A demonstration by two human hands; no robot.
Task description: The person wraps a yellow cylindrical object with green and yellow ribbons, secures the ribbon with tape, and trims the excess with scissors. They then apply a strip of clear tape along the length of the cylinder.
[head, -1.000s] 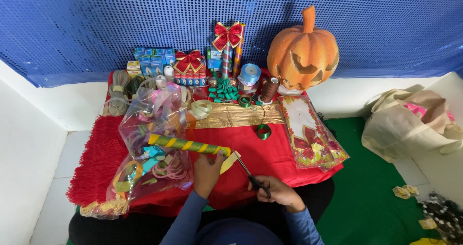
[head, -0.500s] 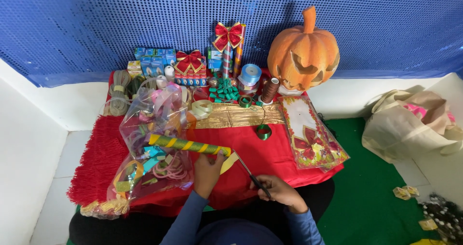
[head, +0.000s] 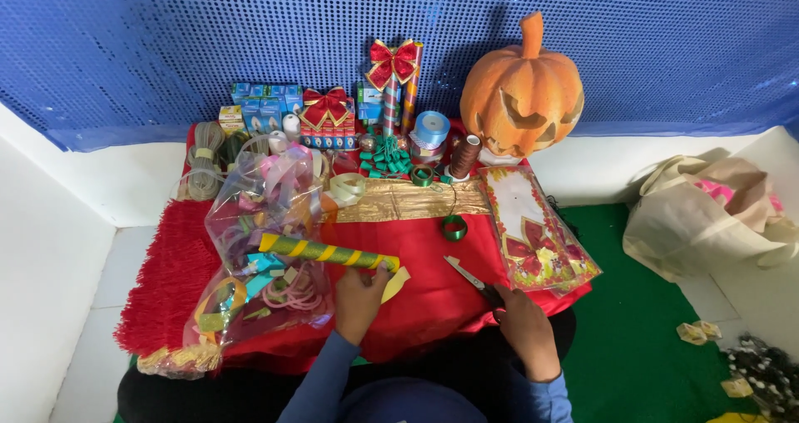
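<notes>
1. The left hand point(head: 359, 300) is pinching a pale paper piece point(head: 396, 283) at the green-and-gold striped roll point(head: 327, 252) near the table's point(head: 416, 298) front edge; it could tear.
2. The right hand point(head: 523, 327) is gripping scissors point(head: 471, 278), blades pointing inward, possibly nicking fingers.
3. The far pumpkin point(head: 522, 94) is sitting clear.

Open red cloth point(head: 433, 294) between the two hands, a clear lane running up to the little green ribbon roll point(head: 454, 227). Left side's blocked: the clear bag of ribbons point(head: 266, 248) fills the cloth's left half, the green-and-gold striped tube point(head: 326, 252) lying across it. The patterned packet point(head: 537, 236) takes the right edge. The back edge is packed with boxes, spools and the orange pumpkin point(head: 520, 90). Scissors point(head: 470, 277) lie near the front edge.
</notes>
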